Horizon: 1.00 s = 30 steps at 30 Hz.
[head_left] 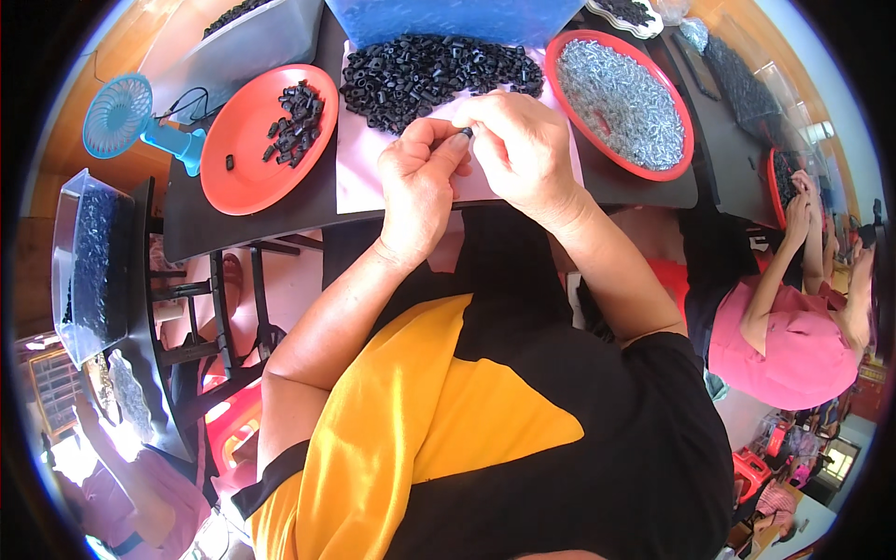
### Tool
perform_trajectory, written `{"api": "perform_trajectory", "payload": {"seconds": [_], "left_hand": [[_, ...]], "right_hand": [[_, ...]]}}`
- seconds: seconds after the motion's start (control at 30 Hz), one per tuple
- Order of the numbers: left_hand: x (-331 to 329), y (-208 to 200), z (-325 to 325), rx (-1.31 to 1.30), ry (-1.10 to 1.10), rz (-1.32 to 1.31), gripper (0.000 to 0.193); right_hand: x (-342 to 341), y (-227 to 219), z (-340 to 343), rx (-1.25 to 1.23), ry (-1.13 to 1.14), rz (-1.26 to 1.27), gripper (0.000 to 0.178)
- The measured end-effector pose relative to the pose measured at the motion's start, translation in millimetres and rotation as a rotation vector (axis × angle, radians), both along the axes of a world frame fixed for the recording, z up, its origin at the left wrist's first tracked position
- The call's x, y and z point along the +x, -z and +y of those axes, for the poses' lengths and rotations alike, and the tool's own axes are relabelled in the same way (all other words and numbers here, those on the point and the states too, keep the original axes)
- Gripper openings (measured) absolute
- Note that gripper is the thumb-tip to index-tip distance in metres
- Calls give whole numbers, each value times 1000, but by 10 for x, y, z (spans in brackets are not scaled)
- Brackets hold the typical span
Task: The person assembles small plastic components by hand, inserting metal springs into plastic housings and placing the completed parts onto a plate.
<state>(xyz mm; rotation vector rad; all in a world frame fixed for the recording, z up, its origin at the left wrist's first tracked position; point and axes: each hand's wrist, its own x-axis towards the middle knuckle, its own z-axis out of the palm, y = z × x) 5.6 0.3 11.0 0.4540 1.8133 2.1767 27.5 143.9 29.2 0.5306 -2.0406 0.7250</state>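
Note:
My left hand [418,187] is closed in a pinch on a small black cylindrical part [466,133], just above the near edge of a pale pink sheet [359,177]. Against it come the bent fingers of my right hand [530,154], closed together; what they hold, if anything, is hidden behind them. Beyond both hands a heap of small black hollow parts [439,70] spreads over the sheet. A red plate [224,187] to the left carries some assembled-looking black pieces [297,121]. On the right, a red tray [688,149] is full of small shiny, silvery-clear pieces [621,103].
A blue bin [457,19] stands behind the heap. At the left are a small blue fan [119,117], a clear tub [173,79] and another tub [93,261] of dark parts. People work nearby, one in a pink shirt [789,345] at right. Dark table [187,224] edge faces me.

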Motion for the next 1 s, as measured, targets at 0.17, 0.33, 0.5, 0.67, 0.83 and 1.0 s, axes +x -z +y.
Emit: {"api": "perform_trajectory", "payload": {"seconds": [0.17,0.33,0.5,0.67,0.83,1.0], "left_hand": [[-13,36,-1,27,-9,32,6],[-12,44,8,31,-6,42,5],[-16,89,15,23,-57,114,6],[-32,96,1,40,-20,34,7],[21,39,34,-14,-21,67,7],[-45,17,-6,-119,-70,203,13]], "right_hand": [[-10,13,-54,38,13,95,22],[64,-103,-20,117,0,-76,21],[96,-109,-105,-32,26,-188,19],[85,-117,-118,208,74,-20,18],[127,-68,-71,-136,61,-224,21],[39,-117,-105,123,23,13,19]]}}
